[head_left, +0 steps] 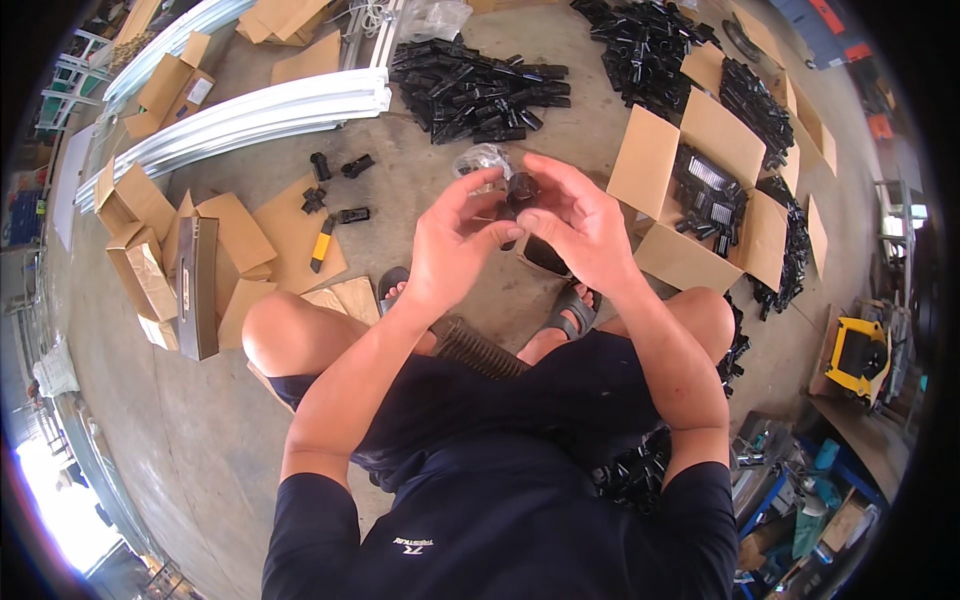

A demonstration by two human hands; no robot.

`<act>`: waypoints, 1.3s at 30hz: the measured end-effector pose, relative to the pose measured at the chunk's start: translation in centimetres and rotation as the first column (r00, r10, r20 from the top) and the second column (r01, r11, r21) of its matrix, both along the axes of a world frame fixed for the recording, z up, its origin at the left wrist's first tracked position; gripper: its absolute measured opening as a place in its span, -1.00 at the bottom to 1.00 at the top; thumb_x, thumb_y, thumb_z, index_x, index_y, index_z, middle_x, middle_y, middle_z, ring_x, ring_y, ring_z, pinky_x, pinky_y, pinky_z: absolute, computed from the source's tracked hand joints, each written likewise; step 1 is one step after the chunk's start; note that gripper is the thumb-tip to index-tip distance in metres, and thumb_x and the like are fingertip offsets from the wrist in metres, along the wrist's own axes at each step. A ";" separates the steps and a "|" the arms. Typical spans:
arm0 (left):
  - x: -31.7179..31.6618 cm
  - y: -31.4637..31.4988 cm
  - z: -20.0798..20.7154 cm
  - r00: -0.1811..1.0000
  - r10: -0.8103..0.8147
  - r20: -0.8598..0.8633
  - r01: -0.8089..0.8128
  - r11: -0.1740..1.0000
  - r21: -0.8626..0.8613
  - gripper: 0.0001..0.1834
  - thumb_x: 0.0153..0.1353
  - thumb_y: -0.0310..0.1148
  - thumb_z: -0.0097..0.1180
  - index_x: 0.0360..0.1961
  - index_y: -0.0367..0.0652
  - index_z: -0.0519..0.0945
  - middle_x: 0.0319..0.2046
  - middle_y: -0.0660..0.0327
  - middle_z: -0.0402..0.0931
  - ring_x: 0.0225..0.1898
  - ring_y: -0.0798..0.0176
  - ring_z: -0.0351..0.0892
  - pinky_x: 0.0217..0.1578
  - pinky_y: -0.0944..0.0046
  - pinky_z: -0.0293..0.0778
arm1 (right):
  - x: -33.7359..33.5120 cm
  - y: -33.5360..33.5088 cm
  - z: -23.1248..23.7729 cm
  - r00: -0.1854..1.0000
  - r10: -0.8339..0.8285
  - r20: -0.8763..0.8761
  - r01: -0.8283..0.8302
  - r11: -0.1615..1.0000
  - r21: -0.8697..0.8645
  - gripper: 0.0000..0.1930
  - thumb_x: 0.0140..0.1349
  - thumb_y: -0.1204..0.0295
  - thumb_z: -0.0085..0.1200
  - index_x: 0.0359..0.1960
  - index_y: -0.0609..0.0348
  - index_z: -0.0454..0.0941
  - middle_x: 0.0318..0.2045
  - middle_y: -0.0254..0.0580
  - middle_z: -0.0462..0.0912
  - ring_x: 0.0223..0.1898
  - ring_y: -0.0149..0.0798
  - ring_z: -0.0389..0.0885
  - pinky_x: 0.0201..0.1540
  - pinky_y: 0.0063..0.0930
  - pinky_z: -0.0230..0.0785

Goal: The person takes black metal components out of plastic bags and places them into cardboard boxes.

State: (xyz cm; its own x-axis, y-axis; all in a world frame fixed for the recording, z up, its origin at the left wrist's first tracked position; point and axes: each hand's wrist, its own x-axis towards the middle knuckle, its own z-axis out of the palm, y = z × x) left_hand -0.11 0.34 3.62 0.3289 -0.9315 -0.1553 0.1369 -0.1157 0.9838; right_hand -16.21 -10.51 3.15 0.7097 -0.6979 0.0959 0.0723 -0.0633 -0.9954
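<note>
Between my two hands, out in front of my knees, is a small black pipe fitting [521, 187] with a round end facing up. My right hand [588, 230] curls its fingers and thumb around the right side of it. From the other side, my left hand [447, 238] has its bent fingers and thumb tip against the fitting. The fingers hide much of the part's lower half. Just beyond my hands a clear plastic bag [480, 158] lies on the floor.
A heap of black fittings [470, 90] lies ahead, another heap [650, 50] farther right. An open cardboard box [655, 255] holds more. Left are several loose fittings [354, 215], a yellow cutter knife [321, 246], cardboard boxes [150, 260] and long white metal profiles [250, 112].
</note>
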 end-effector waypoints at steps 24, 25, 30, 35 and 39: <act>-1.5 0.4 -1.2 0.996 0.093 -0.001 -0.092 0.983 -0.161 -0.63 0.32 -0.64 0.24 0.14 -0.32 0.50 0.03 0.08 0.68 0.02 0.35 0.65 0.04 0.35 0.56 | -0.2 -0.7 -0.1 0.998 -0.056 0.042 0.050 0.990 0.130 -0.56 0.32 0.57 0.29 0.23 0.20 0.56 -0.08 -0.23 0.73 -0.11 -0.46 0.67 -0.03 -0.54 0.59; -1.4 0.5 -1.4 0.995 0.088 -0.035 -0.093 0.984 -0.152 -0.63 0.32 -0.65 0.23 0.14 -0.33 0.51 0.03 0.09 0.67 0.04 0.33 0.64 0.07 0.33 0.55 | -0.2 -0.7 -0.1 0.998 -0.049 0.033 0.045 0.994 0.104 -0.56 0.31 0.57 0.29 0.23 0.20 0.57 -0.09 -0.23 0.74 -0.11 -0.47 0.67 -0.05 -0.54 0.59; -1.1 0.6 -1.5 0.996 0.077 -0.036 -0.081 0.990 -0.119 -0.65 0.33 -0.66 0.21 0.14 -0.34 0.54 0.02 0.10 0.67 0.04 0.31 0.64 0.11 0.31 0.54 | -0.2 -0.7 -0.1 0.999 -0.035 0.037 0.034 0.999 0.026 -0.56 0.30 0.58 0.31 0.22 0.20 0.57 -0.10 -0.24 0.75 -0.15 -0.48 0.68 -0.12 -0.57 0.57; -1.1 0.6 -2.5 0.991 0.090 -0.094 -0.105 0.980 -0.169 -0.64 0.33 -0.65 0.23 0.14 -0.37 0.55 -0.02 0.11 0.69 -0.05 0.39 0.66 0.00 0.39 0.58 | 0.0 -0.5 -0.2 0.998 -0.057 0.027 0.059 0.997 -0.059 -0.55 0.28 0.57 0.33 0.21 0.21 0.57 -0.14 -0.24 0.75 -0.22 -0.50 0.69 -0.18 -0.56 0.57; -1.1 0.4 -2.1 0.984 0.108 -0.140 -0.130 0.978 -0.161 -0.63 0.31 -0.66 0.24 0.14 -0.36 0.56 -0.02 0.10 0.70 -0.05 0.38 0.66 0.01 0.38 0.59 | 0.2 -0.5 0.0 0.996 -0.080 0.044 0.084 0.992 -0.096 -0.56 0.26 0.56 0.35 0.19 0.21 0.59 -0.15 -0.22 0.76 -0.23 -0.49 0.70 -0.19 -0.55 0.58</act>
State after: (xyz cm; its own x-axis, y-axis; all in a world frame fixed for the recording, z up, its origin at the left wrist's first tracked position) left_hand -1.25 0.78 1.54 0.4265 -0.9032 -0.0477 0.2678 0.0757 0.9605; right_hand -16.04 -10.97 3.12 0.6444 -0.7397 0.1939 0.1029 -0.1674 -0.9805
